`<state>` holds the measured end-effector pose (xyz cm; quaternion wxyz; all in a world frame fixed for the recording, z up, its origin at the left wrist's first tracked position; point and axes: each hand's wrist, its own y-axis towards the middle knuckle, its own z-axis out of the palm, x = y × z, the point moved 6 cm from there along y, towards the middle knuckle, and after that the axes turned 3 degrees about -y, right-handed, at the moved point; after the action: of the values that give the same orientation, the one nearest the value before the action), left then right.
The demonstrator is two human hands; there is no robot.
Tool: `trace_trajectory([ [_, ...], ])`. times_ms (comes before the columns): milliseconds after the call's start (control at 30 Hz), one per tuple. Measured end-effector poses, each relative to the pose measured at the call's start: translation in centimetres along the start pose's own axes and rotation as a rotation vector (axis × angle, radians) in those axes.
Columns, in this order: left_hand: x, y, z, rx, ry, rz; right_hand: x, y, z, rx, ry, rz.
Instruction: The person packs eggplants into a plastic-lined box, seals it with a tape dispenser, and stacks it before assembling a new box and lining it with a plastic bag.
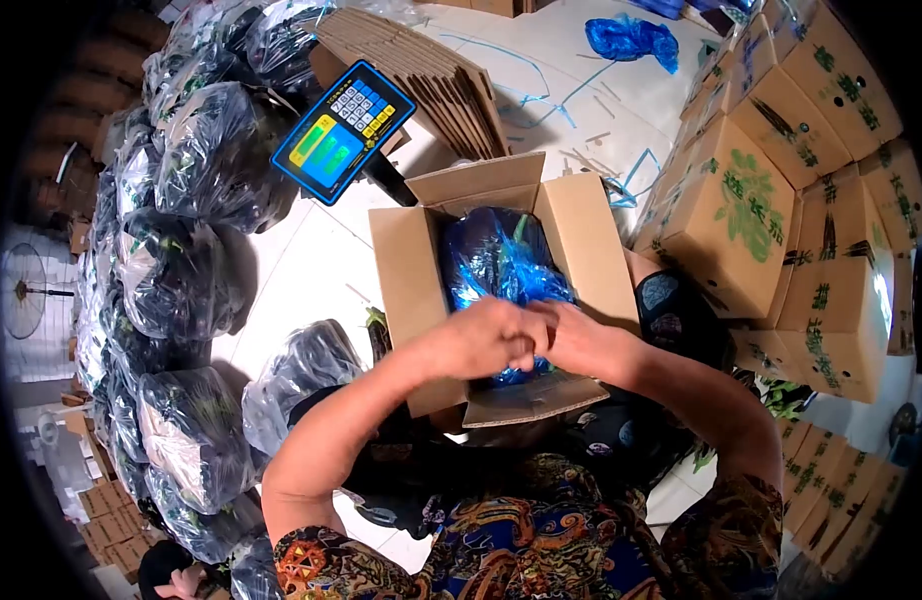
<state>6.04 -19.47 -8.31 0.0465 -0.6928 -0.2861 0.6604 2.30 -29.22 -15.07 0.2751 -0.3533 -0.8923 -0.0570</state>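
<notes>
Gathering the blue bag [536, 278] shut over its dark purple load [473, 230] looks like the step in hand, and doing it well begins with taking up the loose film evenly. The bag sits inside the open carton [406, 270], filling much of it, with a green stem [522, 229] showing toward the far side. Over the near part of the bag, the left hand [486, 336] has its fingers curled inward and the right hand [586, 342] bends across to meet it, so that the two touch or nearly touch. Whether either one pinches the film cannot be told, since the knuckles hide what lies between them.

A sound closing would draw slack from the far side as well as the near, easing trapped air out before any twist or knot, so the film does not balloon when the carton is shut. Pulling mostly upward rather than sideways should keep the load centred; a hard tug might tear thin film against that stem. Tucking the gathered neck down flat would leave the far flap [478, 179] and the near flap [536, 405], both standing open, room to fold over. Elbows are best kept clear of the display [343, 132], which stands just beyond the carton's far left corner.
</notes>
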Motion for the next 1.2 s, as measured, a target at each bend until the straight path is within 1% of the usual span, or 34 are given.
trace_trajectory([
  [67, 0.0, 1.4, -2.1, -0.245, 0.318, 0.265, 0.0, 0.1, 1.9, 0.489, -0.467, 0.099],
  [167, 2.8, 5.2, -1.0, -0.298, 0.741, 0.325, -0.7, -1.5, 2.0, 0.281, -0.634, 0.068],
  [200, 3.9, 6.6, -0.4, -0.168, 0.851, 0.287, -0.6, -1.5, 1.9, 0.208, -0.704, 0.057],
  [267, 5.2, 8.2, -0.7, -0.217, 1.104, 0.323, -0.1, -2.0, 2.4, 0.064, -0.828, 0.043],
  [300, 5.1, 8.6, -1.2, -0.274, 1.076, 0.321, 0.2, -2.2, 2.2, 0.016, -0.974, 0.043],
  [367, 5.2, 9.0, -2.1, -0.396, 1.013, 0.306, -0.6, -2.6, 2.5, 0.167, -0.86, 0.152],
  [400, 5.6, 9.3, -2.2, -0.436, 1.016, 0.364, -0.3, -2.4, 1.6, 0.242, -0.802, 0.195],
  [433, 6.3, 9.7, -2.8, -0.429, 0.97, 0.336, -0.4, -1.9, 0.8, 0.428, -0.525, 0.193],
  [533, 6.9, 10.5, -4.2, -0.408, 0.896, 0.24, 1.5, -1.0, -3.2, 0.181, -0.149, 0.319],
  [567, 6.9, 10.8, -4.3, -0.426, 0.89, 0.184, 1.2, -0.9, -3.4, -0.004, 0.034, 0.282],
  [667, 6.3, 11.2, -5.2, -0.365, 0.833, 0.069, -0.6, 0.7, -1.2, -0.133, -0.075, 0.429],
  [700, 5.4, 10.7, -6.0, -0.417, 0.722, 0.122, -0.7, 0.8, -0.3, -0.126, 0.003, 0.446],
  [733, 3.0, 9.2, -6.7, -0.617, 0.713, 0.411, -0.9, 0.6, 0.0, -0.229, 0.073, 0.457],
  [767, 1.9, 7.9, -7.5, -0.777, 0.836, 0.471, -1.4, 0.3, 0.4, -0.242, 0.113, 0.483],
  [800, -1.8, 5.0, -8.0, -0.948, 0.958, 0.523, -1.7, 0.3, 0.7, -0.248, 0.153, 0.498],
  [867, -4.5, 2.8, -9.8, -1.115, 1.07, 0.505, -1.5, 0.8, 0.2, -0.248, 0.173, 0.495],
  [900, -3.5, 2.9, -11.2, -1.117, 1.001, 0.44, -1.5, 1.0, -0.2, -0.251, 0.174, 0.496],
  [933, -2.1, 3.0, -12.2, -1.069, 1.004, 0.349, -1.8, 1.2, -0.2, -0.243, 0.147, 0.51],
  [967, -0.6, 3.6, -12.8, -0.964, 0.967, 0.249, -2.1, 1.4, 0.1, -0.232, 0.12, 0.523],
  [1000, -0.4, 3.9, -13.0, -0.852, 0.929, 0.153, -2.2, 1.5, 0.0, -0.223, 0.097, 0.539],
  [1033, -0.3, 4.0, -12.4, -0.843, 0.888, 0.204, -2.7, 1.5, -0.2, -0.225, 0.254, 0.572],
  [1067, 0.2, 3.7, -11.3, -0.836, 0.843, 0.245, -2.9, 1.5, -0.2, -0.163, 0.282, 0.617],
  [1100, 1.1, 3.6, -10.1, -0.8, 0.868, 0.223, -3.1, 1.7, 0.3, -0.183, 0.266, 0.612],
  [1133, 2.2, 3.7, -8.4, -0.698, 0.816, 0.378, -3.6, 1.7, 1.1, -0.208, 0.252, 0.61],
  [1200, 4.9, 3.5, -6.1, -0.835, 0.987, 0.353, -4.1, 1.8, 1.7, -0.267, 0.251, 0.59],
])
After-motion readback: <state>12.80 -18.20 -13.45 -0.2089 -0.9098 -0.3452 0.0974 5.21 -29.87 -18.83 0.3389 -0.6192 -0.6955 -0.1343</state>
